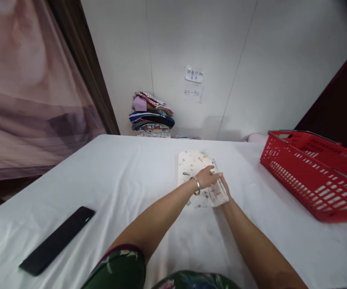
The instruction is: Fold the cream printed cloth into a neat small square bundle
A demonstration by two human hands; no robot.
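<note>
A cream cloth (188, 162) with small printed figures lies folded on the white-covered table, near its middle. My left hand (207, 176), with a bracelet at the wrist, rests over the cloth, its fingers apart and pointing right. At the cloth's right side, my right hand (224, 186) is partly under a folded flap; its fingers are mostly hidden, and the fingertips of both hands come close together there. What the right hand grips cannot be made out.
A red perforated basket (312, 176) stands at the table's right. A black flat object (57, 241) lies at the front left of the white sheet (116, 172). Folded clothes (152, 114) are stacked beyond the far edge, by the wall. A pink curtain hangs at the left.
</note>
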